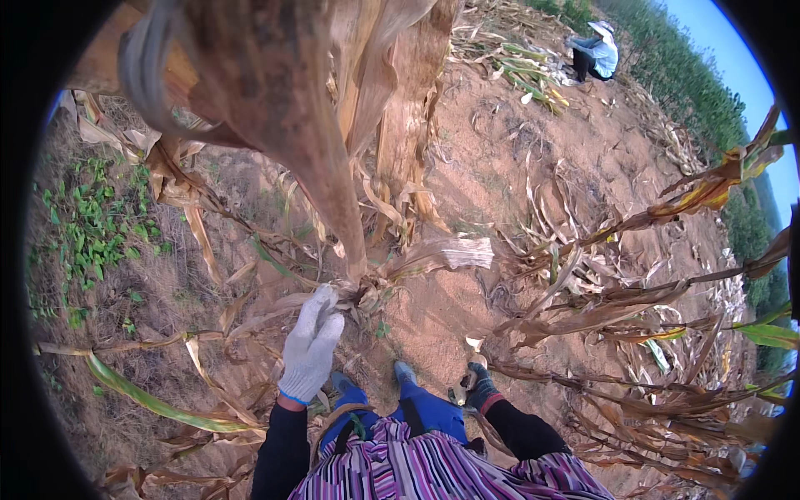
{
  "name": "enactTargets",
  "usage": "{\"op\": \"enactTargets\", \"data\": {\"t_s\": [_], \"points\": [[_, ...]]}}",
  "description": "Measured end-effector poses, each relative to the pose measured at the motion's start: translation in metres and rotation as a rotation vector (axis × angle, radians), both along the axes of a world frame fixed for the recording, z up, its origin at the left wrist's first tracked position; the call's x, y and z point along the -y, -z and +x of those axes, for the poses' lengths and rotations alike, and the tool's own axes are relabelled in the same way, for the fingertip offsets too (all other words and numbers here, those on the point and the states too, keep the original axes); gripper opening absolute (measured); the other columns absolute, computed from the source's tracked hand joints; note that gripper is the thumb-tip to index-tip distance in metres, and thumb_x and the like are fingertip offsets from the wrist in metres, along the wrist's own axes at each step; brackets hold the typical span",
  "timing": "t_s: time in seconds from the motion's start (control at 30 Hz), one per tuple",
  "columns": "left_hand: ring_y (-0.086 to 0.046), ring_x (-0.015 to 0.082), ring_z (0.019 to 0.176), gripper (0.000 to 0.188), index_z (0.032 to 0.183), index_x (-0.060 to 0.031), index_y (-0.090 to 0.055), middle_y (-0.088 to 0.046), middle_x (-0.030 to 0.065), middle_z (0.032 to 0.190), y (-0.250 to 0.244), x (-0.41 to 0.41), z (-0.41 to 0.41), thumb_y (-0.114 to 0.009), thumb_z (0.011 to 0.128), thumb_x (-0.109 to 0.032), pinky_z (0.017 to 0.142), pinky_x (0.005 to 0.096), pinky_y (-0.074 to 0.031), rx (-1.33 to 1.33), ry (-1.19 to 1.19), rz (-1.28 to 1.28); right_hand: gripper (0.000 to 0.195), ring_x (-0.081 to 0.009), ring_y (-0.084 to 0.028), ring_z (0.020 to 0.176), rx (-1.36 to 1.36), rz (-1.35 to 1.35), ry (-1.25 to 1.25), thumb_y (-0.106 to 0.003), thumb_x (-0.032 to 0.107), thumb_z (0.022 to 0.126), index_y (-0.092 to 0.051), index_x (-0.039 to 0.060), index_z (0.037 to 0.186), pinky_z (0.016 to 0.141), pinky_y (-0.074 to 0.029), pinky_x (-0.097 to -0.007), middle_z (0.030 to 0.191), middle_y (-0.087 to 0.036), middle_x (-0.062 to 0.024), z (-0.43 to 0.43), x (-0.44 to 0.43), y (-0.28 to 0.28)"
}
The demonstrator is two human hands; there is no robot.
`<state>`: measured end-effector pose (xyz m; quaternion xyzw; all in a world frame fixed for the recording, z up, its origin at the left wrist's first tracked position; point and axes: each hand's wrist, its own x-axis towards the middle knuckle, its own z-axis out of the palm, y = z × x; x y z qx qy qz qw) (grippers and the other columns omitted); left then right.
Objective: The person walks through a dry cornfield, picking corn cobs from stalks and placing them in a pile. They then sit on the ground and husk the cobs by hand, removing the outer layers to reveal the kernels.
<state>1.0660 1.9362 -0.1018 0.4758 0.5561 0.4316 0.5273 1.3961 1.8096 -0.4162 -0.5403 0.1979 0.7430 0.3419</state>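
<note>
My left hand, in a white knit glove, has its fingertips on a dry corn plant in front of me, closed about its withered leaves; the exact grip is partly hidden. From there a broad brown leaf rises close to the camera. Lower and to the right, my right hand wears a dark glove. Its fingers are wrapped around a short pale object, mostly covered by the hand, so its kind is unclear. A whitish piece shows just beyond that hand.
Dry corn stalks lean in from the right. Green weeds grow at the left. Another person sits on the reddish soil at the upper right, beside a heap of cut stalks. My shoes stand between the plants.
</note>
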Motion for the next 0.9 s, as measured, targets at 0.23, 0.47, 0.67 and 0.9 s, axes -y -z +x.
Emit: {"op": "enactTargets", "data": {"t_s": [0.23, 0.47, 0.67, 0.9], "points": [[-0.048, 0.0204, 0.119, 0.046, 0.133, 0.0041, -0.041, -0.05, 0.0124, 0.127, 0.045, 0.062, -0.048, -0.051, 0.092, -0.013, 0.102, 0.0307, -0.035, -0.048, -0.275, -0.243, 0.064, -0.0276, -0.048, 0.111, 0.469, 0.851, 0.686, -0.069, 0.041, 0.08, -0.043, 0.0143, 0.131, 0.093, -0.043, -0.046, 0.133, -0.04, -0.0124, 0.196, -0.361, -0.26], [-0.049, 0.0192, 0.114, 0.042, 0.128, 0.0051, -0.045, -0.052, 0.0119, 0.123, 0.079, 0.091, -0.052, -0.052, 0.093, -0.017, 0.098, 0.0294, -0.037, -0.003, -0.388, -0.339, 0.043, -0.0297, -0.056, 0.11, 1.925, 1.634, 0.399, -0.06, 0.012, 0.087, -0.047, 0.0019, 0.127, 0.093, -0.048, -0.0396, 0.123, -0.053, -0.0167, 0.23, -0.453, -0.56], [-0.05, 0.0173, 0.11, 0.039, 0.126, 0.0045, -0.048, -0.054, 0.0093, 0.119, 0.064, 0.103, -0.092, -0.052, 0.093, -0.016, 0.097, 0.029, -0.038, -0.015, -0.575, -0.231, 0.036, -0.0242, -0.057, 0.108, 0.913, 1.699, 0.235, -0.051, 0.015, 0.095, -0.045, -0.0002, 0.128, 0.09, -0.05, -0.035, 0.123, -0.052, -0.0128, 0.017, -0.332, -0.391], [-0.049, 0.0151, 0.112, 0.039, 0.125, 0.0029, -0.05, -0.055, 0.0074, 0.118, 0.021, 0.093, -0.16, -0.054, 0.093, -0.018, 0.098, 0.0284, -0.037, -0.088, -0.74, -0.068, 0.027, -0.0156, -0.059, 0.085, 0.628, 0.923, 0.074, -0.062, 0.012, 0.087, -0.055, 0.0074, 0.113, 0.07, -0.05, -0.0282, 0.103, -0.059, -0.0051, -0.004, -0.202, -0.137]]}}
